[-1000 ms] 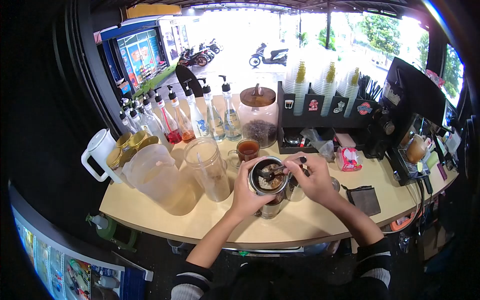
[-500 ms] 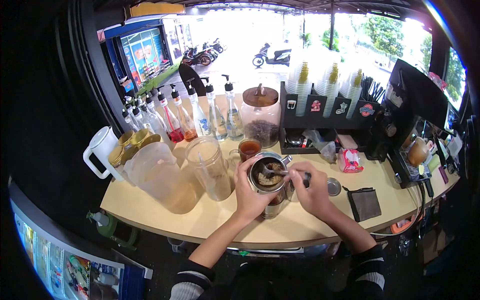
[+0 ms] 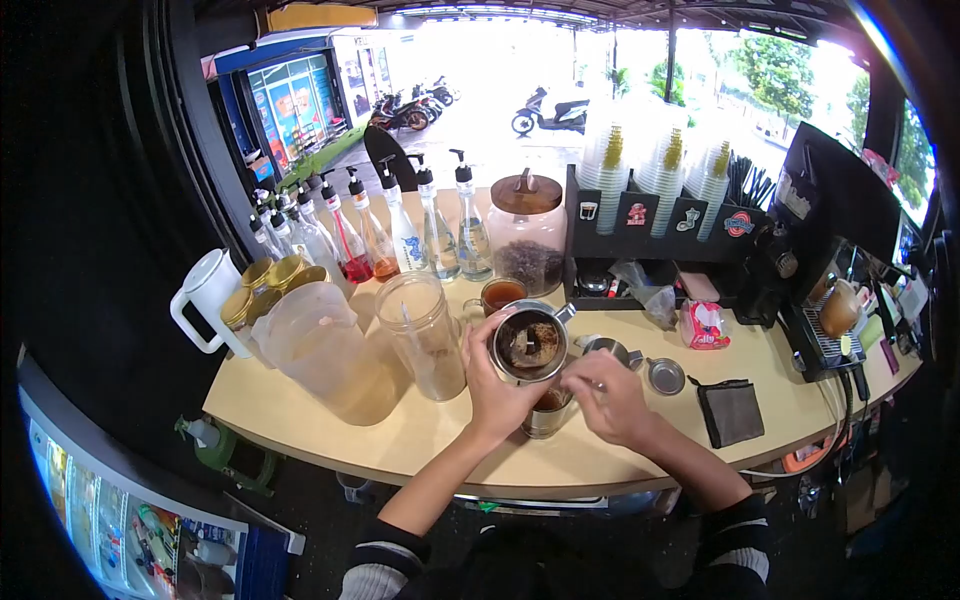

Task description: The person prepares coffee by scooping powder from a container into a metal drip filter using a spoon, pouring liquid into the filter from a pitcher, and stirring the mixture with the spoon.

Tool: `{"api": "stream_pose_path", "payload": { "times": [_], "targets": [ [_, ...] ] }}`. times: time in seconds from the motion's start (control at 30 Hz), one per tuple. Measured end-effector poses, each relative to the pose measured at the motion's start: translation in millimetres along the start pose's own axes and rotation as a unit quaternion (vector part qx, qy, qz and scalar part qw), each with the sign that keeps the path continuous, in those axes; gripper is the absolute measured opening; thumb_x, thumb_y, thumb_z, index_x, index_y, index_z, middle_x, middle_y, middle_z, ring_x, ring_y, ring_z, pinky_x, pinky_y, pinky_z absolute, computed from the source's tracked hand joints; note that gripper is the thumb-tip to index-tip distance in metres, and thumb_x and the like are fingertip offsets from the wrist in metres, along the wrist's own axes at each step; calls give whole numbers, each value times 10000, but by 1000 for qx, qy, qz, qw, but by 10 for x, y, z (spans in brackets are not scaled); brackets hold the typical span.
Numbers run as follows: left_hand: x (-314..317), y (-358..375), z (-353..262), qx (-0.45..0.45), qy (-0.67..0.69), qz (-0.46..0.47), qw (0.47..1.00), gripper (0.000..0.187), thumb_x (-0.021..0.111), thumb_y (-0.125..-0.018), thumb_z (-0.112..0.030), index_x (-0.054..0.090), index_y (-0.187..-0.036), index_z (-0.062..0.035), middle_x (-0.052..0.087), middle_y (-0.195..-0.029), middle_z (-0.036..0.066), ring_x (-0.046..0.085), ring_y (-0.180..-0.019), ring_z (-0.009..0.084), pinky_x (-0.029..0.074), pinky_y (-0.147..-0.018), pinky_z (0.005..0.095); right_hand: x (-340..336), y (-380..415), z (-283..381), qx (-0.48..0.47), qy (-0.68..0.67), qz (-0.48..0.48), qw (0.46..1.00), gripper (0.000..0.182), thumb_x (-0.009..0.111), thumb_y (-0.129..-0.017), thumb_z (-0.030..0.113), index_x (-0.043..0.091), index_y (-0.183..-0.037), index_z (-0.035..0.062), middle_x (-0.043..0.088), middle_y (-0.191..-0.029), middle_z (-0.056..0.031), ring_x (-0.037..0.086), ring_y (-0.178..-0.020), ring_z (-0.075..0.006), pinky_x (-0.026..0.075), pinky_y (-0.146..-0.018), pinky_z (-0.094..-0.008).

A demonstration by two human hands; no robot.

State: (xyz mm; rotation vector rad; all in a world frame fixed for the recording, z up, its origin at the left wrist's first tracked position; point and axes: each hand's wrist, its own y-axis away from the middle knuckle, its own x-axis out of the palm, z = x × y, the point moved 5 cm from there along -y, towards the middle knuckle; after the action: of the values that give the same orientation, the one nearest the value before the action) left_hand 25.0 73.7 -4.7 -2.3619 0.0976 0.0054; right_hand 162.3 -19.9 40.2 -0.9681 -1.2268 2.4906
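Note:
My left hand [image 3: 492,385] is wrapped round a steel cup [image 3: 529,345] with dark coffee grounds inside, tilted so its opening faces me. Just right of it, my right hand [image 3: 612,402] has its fingers pinched together; what they hold is too small to make out. Below the cup, a glass with brown liquid [image 3: 547,412] is partly hidden by my hands. A glass mug of reddish-brown drink [image 3: 502,293] stands behind the cup. Behind my right hand is a steel pitcher [image 3: 608,348], and a round metal lid [image 3: 666,376] lies to its right.
To the left stand a clear jar [image 3: 420,335], a large plastic pitcher [image 3: 318,345] and a white jug [image 3: 208,300]. Pump bottles [image 3: 440,240], a wooden-lidded jar [image 3: 527,235] and a cup rack [image 3: 655,220] line the back. A dark pouch [image 3: 730,411] lies at the right.
The spoon that was inside the steel cup is out of it. My right hand has moved slightly left and down, away from the cup's opening. The view has shifted slightly.

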Motion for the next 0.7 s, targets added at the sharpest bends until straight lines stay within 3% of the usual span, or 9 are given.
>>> {"api": "stream_pose_path", "payload": {
  "times": [0.1, 0.17, 0.33, 0.4, 0.5, 0.7],
  "targets": [
    [13, 7, 1, -3, 8, -4, 1000, 866, 892, -549, -248, 416, -1254, -90, 559, -1214, 95, 470, -1195, 300, 166, -1119, 528, 8, -22, 93, -55, 11, 50, 997, 143, 633, -839, 31, 583, -972, 43, 621, -900, -116, 593, -812, -295, 454, -716, -379],
    [28, 13, -7, -7, 14, -10, 1000, 865, 893, -551, -247, 416, -1254, -90, 559, -1216, 94, 471, -1193, 298, 168, -1118, 528, -82, -61, 6, 17, -4, -2, 1000, 131, 626, -844, 35, 586, -968, 46, 621, -890, -112, 589, -810, -296, 450, -719, -379],
    [47, 30, -19, 5, 19, -6, 1000, 858, 893, -563, -258, 410, -1250, -83, 558, -1229, 101, 488, -1184, 294, 168, -1118, 521, -11, -45, 70, -59, 26, 60, 996, 106, 618, -854, 54, 591, -956, 39, 612, -859, -118, 577, -764, -291, 439, -713, -373],
    [69, 28, -78, 7, 20, -2, 1000, 856, 891, -565, -257, 406, -1249, -83, 561, -1228, 101, 490, -1185, 292, 170, -1117, 519, -97, -52, -84, 51, -35, -33, 998, 90, 607, -857, 50, 589, -945, 37, 602, -845, -121, 566, -755, -292, 433, -720, -373],
    [65, 34, -63, 9, 22, 2, 1000, 847, 886, -572, -253, 402, -1246, -85, 569, -1224, 101, 494, -1186, 289, 169, -1116, 519, -38, -9, 23, 9, -15, 26, 999, 84, 601, -860, 52, 586, -941, 38, 600, -845, -116, 561, -766, -290, 429, -725, -375],
    [99, 60, -85, 8, 21, 1, 1000, 829, 875, -580, -234, 401, -1246, -97, 575, -1222, 93, 499, -1187, 287, 162, -1114, 531, -115, -21, -49, 12, -28, -11, 999, 79, 599, -865, 54, 580, -938, 32, 597, -847, -114, 553, -774, -285, 428, -720, -380]
  ]
}}
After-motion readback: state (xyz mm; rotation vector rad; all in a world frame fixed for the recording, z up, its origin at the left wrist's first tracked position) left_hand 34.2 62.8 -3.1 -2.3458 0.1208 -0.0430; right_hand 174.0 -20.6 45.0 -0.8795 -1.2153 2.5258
